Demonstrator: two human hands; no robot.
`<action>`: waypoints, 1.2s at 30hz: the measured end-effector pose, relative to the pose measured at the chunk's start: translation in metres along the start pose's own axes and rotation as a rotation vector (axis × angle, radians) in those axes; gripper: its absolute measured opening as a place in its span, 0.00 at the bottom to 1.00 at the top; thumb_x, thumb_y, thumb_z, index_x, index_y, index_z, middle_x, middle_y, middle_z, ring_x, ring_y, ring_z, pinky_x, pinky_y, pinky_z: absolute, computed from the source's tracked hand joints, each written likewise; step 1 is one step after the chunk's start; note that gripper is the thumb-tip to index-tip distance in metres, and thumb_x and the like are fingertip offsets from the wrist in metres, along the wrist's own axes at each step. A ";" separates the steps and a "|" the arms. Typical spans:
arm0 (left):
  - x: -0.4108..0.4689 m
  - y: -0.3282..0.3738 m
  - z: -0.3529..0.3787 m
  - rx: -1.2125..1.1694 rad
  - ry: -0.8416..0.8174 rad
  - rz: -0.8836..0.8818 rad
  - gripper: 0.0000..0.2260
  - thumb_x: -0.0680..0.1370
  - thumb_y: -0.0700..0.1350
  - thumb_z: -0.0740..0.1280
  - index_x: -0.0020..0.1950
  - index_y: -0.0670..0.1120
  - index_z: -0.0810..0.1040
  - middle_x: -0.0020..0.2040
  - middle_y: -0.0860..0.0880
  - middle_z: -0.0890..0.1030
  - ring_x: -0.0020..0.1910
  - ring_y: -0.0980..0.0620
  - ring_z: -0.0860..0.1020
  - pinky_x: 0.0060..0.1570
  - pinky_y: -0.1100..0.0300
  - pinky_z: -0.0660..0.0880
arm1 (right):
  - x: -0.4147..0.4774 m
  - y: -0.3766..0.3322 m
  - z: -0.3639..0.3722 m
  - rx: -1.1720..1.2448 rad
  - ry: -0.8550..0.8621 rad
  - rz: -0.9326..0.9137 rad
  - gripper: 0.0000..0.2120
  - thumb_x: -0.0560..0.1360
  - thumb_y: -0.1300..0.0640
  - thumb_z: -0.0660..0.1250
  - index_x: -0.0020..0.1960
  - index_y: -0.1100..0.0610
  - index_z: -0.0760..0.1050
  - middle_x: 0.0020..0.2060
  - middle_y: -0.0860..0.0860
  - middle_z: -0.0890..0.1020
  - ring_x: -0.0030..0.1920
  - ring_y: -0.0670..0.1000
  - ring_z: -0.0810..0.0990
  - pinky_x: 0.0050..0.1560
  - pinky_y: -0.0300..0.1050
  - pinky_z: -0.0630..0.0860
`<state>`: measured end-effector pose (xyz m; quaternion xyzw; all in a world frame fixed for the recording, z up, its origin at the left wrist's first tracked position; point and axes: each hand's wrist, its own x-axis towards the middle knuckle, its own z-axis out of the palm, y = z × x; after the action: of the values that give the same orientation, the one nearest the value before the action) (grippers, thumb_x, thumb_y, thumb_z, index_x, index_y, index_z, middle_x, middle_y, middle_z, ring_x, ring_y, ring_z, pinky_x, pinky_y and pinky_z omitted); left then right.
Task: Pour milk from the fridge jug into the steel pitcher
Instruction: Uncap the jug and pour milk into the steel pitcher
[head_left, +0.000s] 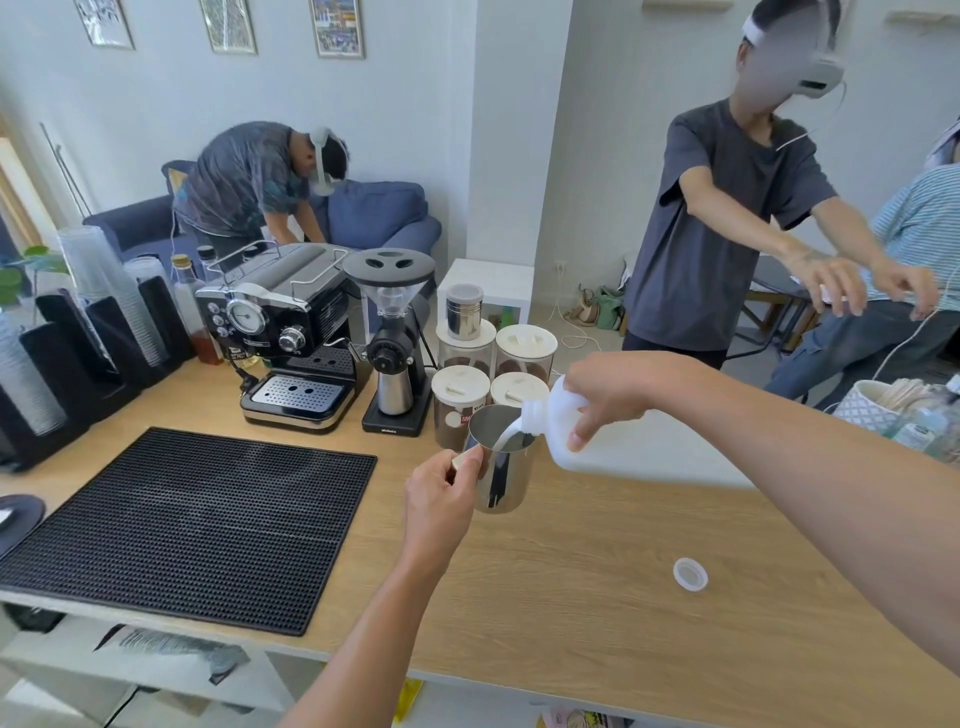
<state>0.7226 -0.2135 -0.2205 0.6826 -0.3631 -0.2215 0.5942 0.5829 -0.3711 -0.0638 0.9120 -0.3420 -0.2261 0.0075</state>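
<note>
Two hands met above the table: the right hand gripped the tilted white jug, milk streaming into the steel pitcher, its handle in the left hand's closed grip

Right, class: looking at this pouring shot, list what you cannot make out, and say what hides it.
- Milk level in the steel pitcher: head view, its wall hides it.
- Milk left in the jug: opaque plastic, right hand covers part.
- Pitcher handle: left hand wraps it.
- Canister label: pitcher blocks it.
</note>
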 end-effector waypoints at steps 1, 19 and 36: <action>0.000 0.000 0.000 0.000 0.003 0.001 0.21 0.80 0.53 0.67 0.31 0.47 0.66 0.26 0.55 0.67 0.27 0.57 0.62 0.29 0.57 0.60 | 0.000 0.000 0.000 -0.004 0.002 0.001 0.24 0.70 0.38 0.74 0.39 0.57 0.69 0.30 0.53 0.76 0.35 0.57 0.78 0.33 0.45 0.68; -0.003 0.001 0.002 0.027 0.011 0.019 0.21 0.80 0.54 0.67 0.31 0.47 0.66 0.26 0.55 0.66 0.27 0.56 0.62 0.30 0.55 0.60 | -0.007 -0.001 -0.001 -0.018 -0.003 0.010 0.24 0.70 0.38 0.74 0.40 0.57 0.70 0.32 0.53 0.77 0.34 0.57 0.77 0.34 0.46 0.71; -0.003 0.001 0.003 -0.006 -0.004 0.013 0.20 0.80 0.52 0.66 0.32 0.45 0.68 0.27 0.53 0.69 0.28 0.56 0.64 0.30 0.57 0.61 | -0.012 -0.006 -0.006 -0.023 -0.010 0.015 0.22 0.71 0.41 0.75 0.38 0.55 0.68 0.32 0.51 0.74 0.29 0.53 0.74 0.36 0.46 0.74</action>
<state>0.7183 -0.2126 -0.2201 0.6781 -0.3679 -0.2200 0.5970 0.5813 -0.3602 -0.0542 0.9082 -0.3461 -0.2345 0.0177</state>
